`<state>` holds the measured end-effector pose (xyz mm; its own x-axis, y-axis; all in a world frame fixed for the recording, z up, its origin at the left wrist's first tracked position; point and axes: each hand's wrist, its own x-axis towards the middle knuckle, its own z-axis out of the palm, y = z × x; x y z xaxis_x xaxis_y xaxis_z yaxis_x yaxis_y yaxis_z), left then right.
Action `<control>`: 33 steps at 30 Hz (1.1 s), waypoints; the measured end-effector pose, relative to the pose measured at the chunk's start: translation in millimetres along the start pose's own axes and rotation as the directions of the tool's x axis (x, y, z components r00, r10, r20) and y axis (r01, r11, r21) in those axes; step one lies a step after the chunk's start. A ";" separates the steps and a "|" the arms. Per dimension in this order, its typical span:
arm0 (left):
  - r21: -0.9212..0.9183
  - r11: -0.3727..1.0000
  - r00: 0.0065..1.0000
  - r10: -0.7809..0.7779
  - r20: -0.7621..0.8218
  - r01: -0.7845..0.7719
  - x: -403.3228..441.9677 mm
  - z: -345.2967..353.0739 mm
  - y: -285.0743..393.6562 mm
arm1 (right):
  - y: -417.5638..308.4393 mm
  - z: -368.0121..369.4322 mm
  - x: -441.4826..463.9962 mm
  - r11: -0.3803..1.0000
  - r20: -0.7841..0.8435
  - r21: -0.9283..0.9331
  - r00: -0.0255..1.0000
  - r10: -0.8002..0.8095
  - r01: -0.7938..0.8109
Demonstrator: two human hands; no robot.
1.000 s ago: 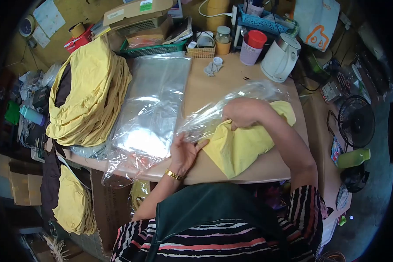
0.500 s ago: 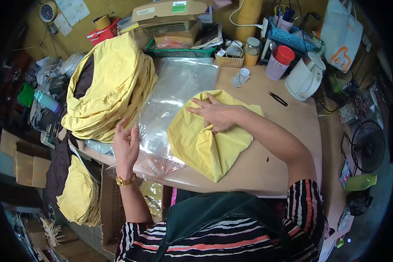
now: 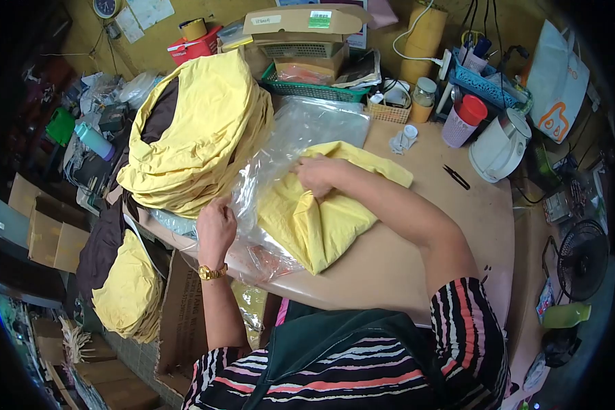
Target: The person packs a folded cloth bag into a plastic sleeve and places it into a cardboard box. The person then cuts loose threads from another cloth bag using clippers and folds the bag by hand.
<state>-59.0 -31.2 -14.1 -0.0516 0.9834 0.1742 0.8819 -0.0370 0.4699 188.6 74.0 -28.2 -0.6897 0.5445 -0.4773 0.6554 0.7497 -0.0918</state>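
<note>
A folded yellow cloth lies on the brown table, its left part beside and partly under clear plastic. My right hand rests on its upper part with the fingers bent together on cloth and plastic. My left hand, with a gold watch at the wrist, is closed on the edge of a clear plastic bag, left of the cloth. More flat clear plastic bags lie behind. A tall pile of yellow cloth pieces stands at the left, close to my left hand.
Black tweezers lie on the table at the right. A white kettle, a pink cup and a jar stand at the back right. Green and wicker baskets line the back. A fan is at far right.
The yellow cloth first moved left onto the plastic bags. My left hand has since raised clear plastic beside it, and my right hand's spread fingers have drawn together.
</note>
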 end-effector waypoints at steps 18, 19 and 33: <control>-0.112 0.911 0.881 0.412 0.231 -0.397 -74.7 150.9 117.9 | -43.8 113.0 -208.0 0.865 -0.135 0.373 0.903 0.408 -0.335; -0.132 0.904 0.881 0.426 0.206 -0.407 -73.3 153.5 115.0 | -35.7 114.1 -202.1 0.859 -0.211 0.439 0.899 0.383 -0.263; -0.583 0.804 0.993 0.077 -0.091 -0.116 -1.8 63.5 92.7 | -13.0 93.2 -195.3 0.798 0.099 0.566 0.978 0.183 -0.207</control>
<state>52.6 -25.1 -25.8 -0.0259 0.9572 0.2884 0.4423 -0.2477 0.8620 343.5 -77.1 -15.2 -0.5242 0.6322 -0.5705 0.8398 0.2725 -0.4696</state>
